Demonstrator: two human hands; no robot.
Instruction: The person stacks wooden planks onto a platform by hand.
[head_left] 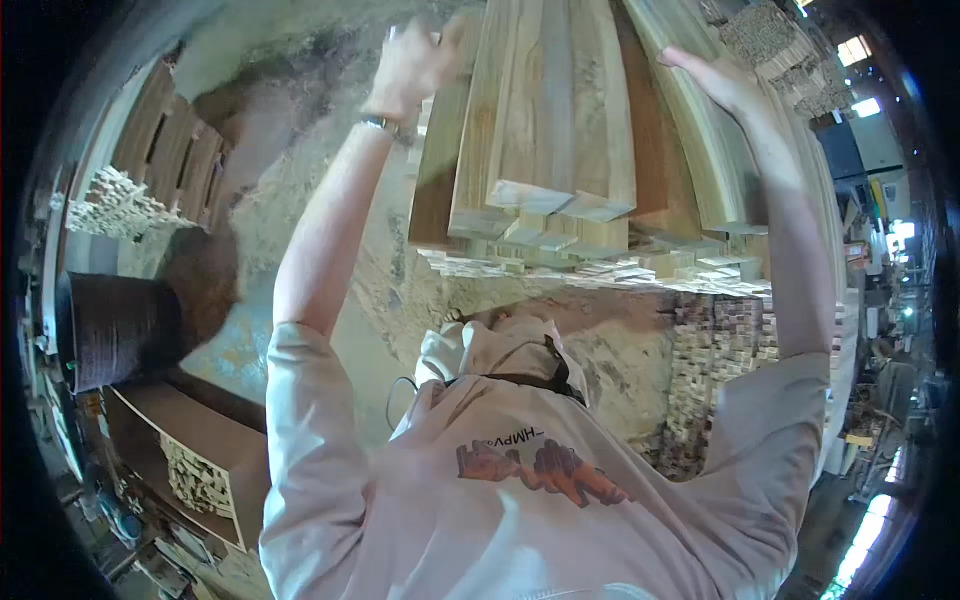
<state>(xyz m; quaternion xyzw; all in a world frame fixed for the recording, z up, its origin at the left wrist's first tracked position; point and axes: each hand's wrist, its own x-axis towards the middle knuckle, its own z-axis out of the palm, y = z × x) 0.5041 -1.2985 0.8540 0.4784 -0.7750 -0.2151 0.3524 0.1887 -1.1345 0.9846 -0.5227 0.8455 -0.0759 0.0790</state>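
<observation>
My left hand (415, 68), with a watch on its wrist, is raised at the left side of a stack of wooden boards, its fingers smeared by motion. My right hand (715, 82) lies along the pale board (690, 130) at the stack's right side, thumb stretched out and the other fingers mostly hidden. Between my hands, several long squared lengths of wood (545, 110) rest on top, their cut ends facing me. A darker brown board (655, 150) lies between them and the pale board.
Beneath are layered wood ends (600, 272), with another stack of small pieces (715, 350) at lower right. Leftward stand a dark bin (120, 330), a box of wood pieces (190, 470) and upright bundled wood (130, 205). The floor (385, 270) looks dusty.
</observation>
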